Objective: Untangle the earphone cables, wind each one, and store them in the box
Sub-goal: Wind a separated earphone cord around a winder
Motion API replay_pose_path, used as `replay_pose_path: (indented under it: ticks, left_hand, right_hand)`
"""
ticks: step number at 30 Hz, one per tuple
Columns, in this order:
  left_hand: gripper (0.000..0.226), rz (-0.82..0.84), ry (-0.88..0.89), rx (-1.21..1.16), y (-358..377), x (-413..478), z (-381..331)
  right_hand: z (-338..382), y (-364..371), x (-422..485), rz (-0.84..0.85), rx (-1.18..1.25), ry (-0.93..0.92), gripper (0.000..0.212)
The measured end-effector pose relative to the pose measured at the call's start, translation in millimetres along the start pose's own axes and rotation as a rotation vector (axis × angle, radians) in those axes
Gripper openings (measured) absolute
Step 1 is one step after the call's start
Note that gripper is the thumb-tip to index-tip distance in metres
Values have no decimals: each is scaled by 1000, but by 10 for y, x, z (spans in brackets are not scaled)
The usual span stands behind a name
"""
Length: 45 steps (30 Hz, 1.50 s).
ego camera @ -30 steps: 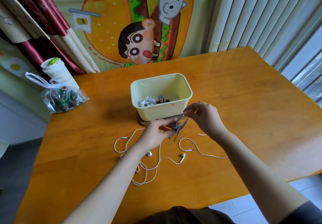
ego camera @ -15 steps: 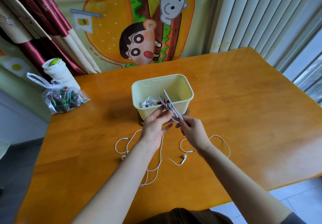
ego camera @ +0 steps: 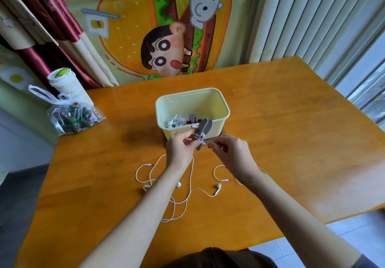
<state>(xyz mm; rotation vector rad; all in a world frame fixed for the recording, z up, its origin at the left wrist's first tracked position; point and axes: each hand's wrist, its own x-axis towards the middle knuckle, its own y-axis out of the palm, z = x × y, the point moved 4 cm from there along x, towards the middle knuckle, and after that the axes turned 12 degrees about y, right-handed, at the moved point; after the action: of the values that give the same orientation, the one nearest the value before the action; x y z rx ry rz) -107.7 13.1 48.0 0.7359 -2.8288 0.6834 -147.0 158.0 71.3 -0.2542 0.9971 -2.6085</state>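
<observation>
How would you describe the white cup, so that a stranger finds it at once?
Look at the orange wooden table, at its far left corner near the red curtain. A clear plastic bag lies there, and the white cup stands upright just behind it: tall, opaque, green-marked lid.

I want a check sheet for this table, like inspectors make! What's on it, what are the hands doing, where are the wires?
Surface: glossy orange wooden table.
Job's things: open pale yellow box, wound white earphones and dark bits inside; grey-tied bundle held just in front.
Clutter: plastic bag and paper cup, far left.
Hands: left hand grips the bundle; right hand fingers pinch its end.
Cables: loose white earphone cable sprawled on the table under the arms.
Surroundings: cartoon burger cloth, red curtain, blinds.
</observation>
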Motion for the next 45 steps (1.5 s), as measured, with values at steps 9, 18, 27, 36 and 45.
replay_pose_path:
  ticks: [9,18,27,36,45]
  left_hand:
    - [41,245,148,146,28,-85,-69]
    - [34,432,13,-392,63,-171,-170]
    - [25,165,-353,-975,144,-128,-253]
    - [21,-140,-442,-692,68,-92,-56]
    - [27,-5,-54,47,-61,-133,18]
  right_hand:
    - [27,-312,143,-45,-53,-52,13]
    - [-165,-358,309,21,139,97,10]
    - [-212,-1,131,117,468,327,29]
    - [-103,132,-46,84,276,247,19]
    - [56,-72,-16,126,118,109,18]
